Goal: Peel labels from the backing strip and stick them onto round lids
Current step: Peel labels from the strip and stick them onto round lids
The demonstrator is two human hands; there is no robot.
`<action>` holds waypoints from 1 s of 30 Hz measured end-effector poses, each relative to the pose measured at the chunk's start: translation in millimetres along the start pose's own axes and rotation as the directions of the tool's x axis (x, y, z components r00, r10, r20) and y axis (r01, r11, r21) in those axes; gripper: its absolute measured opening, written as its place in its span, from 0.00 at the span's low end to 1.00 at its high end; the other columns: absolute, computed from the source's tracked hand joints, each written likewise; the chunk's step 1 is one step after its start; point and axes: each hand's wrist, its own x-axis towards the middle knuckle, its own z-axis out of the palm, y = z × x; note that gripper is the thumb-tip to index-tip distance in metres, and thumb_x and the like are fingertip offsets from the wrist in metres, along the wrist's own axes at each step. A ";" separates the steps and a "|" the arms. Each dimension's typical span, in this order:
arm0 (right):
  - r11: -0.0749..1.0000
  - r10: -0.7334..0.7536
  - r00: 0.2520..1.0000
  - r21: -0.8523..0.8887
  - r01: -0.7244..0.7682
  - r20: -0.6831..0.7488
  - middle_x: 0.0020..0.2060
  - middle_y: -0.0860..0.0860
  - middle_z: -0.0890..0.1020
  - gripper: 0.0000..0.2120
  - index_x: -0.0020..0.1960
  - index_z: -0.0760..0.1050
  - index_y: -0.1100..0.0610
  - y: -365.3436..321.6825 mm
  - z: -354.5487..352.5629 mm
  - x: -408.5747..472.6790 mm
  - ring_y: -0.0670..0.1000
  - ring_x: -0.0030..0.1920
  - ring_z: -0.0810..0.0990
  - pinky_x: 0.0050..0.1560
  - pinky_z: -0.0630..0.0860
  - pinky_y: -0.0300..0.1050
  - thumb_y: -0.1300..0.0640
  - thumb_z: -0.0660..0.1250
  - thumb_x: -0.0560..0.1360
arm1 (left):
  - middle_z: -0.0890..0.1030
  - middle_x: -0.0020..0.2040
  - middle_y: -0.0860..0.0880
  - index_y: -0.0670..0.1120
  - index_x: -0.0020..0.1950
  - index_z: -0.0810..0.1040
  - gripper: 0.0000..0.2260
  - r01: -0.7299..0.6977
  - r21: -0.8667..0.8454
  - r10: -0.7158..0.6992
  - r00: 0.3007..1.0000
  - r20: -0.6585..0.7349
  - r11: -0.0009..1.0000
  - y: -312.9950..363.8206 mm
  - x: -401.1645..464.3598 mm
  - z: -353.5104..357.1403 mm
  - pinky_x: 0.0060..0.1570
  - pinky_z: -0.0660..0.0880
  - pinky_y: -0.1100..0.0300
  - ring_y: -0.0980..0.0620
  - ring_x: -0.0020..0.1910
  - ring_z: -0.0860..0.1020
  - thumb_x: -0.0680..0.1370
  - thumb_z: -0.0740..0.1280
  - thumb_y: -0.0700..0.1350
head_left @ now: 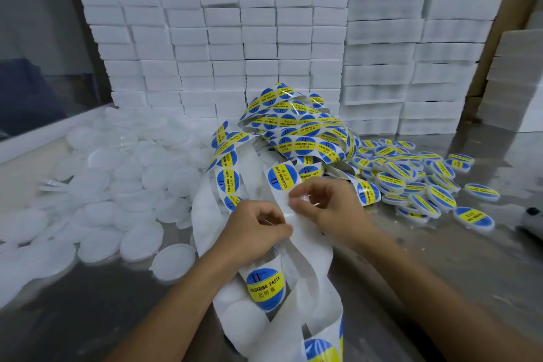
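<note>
The backing strip (305, 247) is pinched by fingers of both the left hand (255, 229) and right hand (329, 209).

Left hand (258, 226) and right hand (326, 206) close together, fingers pinched.

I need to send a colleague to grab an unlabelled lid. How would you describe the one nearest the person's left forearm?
Start at the spread of plain white lids left of the tangled label strip. Follow it to its near edge, by the left forearm. That lid lies flat and alone at the edge on bare metal table.
</note>
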 end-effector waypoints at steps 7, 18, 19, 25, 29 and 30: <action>0.993 0.004 1.000 0.116 -0.002 -0.016 0.31 0.36 0.80 0.16 0.57 0.82 0.57 -4.7 5.7 -1.4 0.38 0.32 0.76 0.37 0.71 0.29 0.64 0.77 0.70 | 0.86 0.45 0.46 0.49 0.50 0.81 0.05 -0.018 -0.297 -0.021 0.992 -0.127 0.955 3.8 1.0 -3.0 0.49 0.81 0.56 0.48 0.45 0.84 0.76 0.72 0.41; 0.806 -0.440 0.895 -0.470 0.360 -0.069 0.39 0.50 0.79 0.04 0.48 0.86 0.57 -5.3 -0.6 -3.7 0.42 0.34 0.71 0.36 0.69 0.35 0.60 0.76 0.72 | 0.73 0.33 0.57 0.53 0.39 0.78 0.12 -0.255 0.003 0.251 0.949 -0.192 0.967 -7.7 6.4 4.4 0.37 0.73 0.64 0.57 0.33 0.72 0.76 0.68 0.37; 0.766 -0.475 0.879 -0.508 0.393 -0.036 0.38 0.51 0.81 0.04 0.47 0.86 0.58 -5.5 -0.5 -3.9 0.43 0.34 0.72 0.35 0.71 0.37 0.60 0.75 0.73 | 0.74 0.33 0.53 0.53 0.38 0.79 0.12 -0.260 -0.009 0.253 0.947 -0.197 0.966 -8.1 6.3 4.6 0.38 0.74 0.63 0.56 0.34 0.73 0.76 0.69 0.37; 0.747 -0.512 0.859 -0.489 0.450 0.008 0.37 0.51 0.82 0.03 0.46 0.85 0.58 -6.0 2.4 -4.3 0.48 0.33 0.79 0.33 0.78 0.49 0.59 0.74 0.74 | 0.75 0.31 0.50 0.50 0.41 0.81 0.08 -0.298 -0.020 0.290 0.942 -0.168 0.954 -6.8 3.6 0.7 0.32 0.71 0.61 0.56 0.31 0.71 0.78 0.67 0.39; 0.761 -0.480 0.877 -0.482 0.434 0.032 0.37 0.52 0.82 0.02 0.46 0.84 0.59 -4.6 -1.2 -2.9 0.50 0.34 0.79 0.34 0.78 0.51 0.61 0.73 0.75 | 0.71 0.33 0.54 0.52 0.37 0.78 0.14 -0.274 -0.017 0.266 0.946 -0.188 0.962 -6.2 3.6 0.6 0.34 0.71 0.65 0.57 0.31 0.69 0.76 0.66 0.34; 0.761 -0.480 0.877 -0.482 0.434 0.032 0.37 0.52 0.82 0.02 0.46 0.84 0.59 -4.7 -1.5 -3.6 0.50 0.34 0.79 0.34 0.77 0.51 0.61 0.73 0.75 | 0.70 0.33 0.52 0.49 0.36 0.77 0.12 -0.274 -0.007 0.269 0.948 -0.173 0.962 -6.3 3.7 0.9 0.33 0.70 0.62 0.56 0.31 0.68 0.76 0.66 0.34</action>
